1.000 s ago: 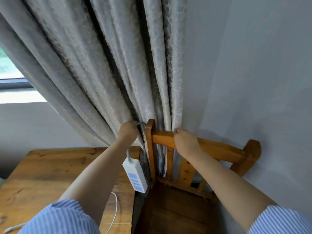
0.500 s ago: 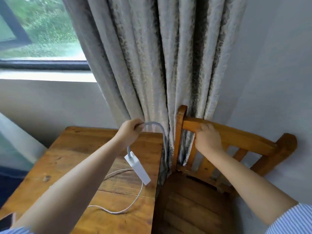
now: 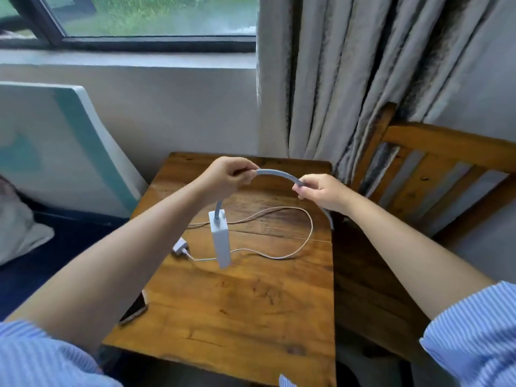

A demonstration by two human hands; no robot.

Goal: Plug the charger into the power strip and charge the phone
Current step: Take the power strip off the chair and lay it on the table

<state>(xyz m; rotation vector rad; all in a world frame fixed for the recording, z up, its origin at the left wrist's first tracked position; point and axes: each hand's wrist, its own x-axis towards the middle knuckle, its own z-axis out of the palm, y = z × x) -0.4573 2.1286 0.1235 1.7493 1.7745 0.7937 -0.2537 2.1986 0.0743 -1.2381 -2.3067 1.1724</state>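
A white power strip (image 3: 220, 241) hangs upright from its thick grey cord (image 3: 276, 174) above the wooden table (image 3: 251, 311). My left hand (image 3: 229, 177) is shut on the cord near the strip. My right hand (image 3: 321, 191) grips the same cord further along, so it arches between both hands. Under the strip, a white charger plug (image 3: 180, 248) lies on the table, its thin cable (image 3: 301, 241) looping to the right. A dark phone (image 3: 135, 308) lies at the table's left edge, half hidden by my left forearm.
A wooden chair (image 3: 435, 174) stands right of the table against grey curtains (image 3: 349, 79). The window (image 3: 156, 20) and sill are behind. A teal-and-white headboard (image 3: 64, 135) and a pillow (image 3: 19, 233) lie to the left.
The view has swung left and down onto the table. My right hand left the chair's top rail and took hold of the cord. The power strip moved from the curtain out over the table.
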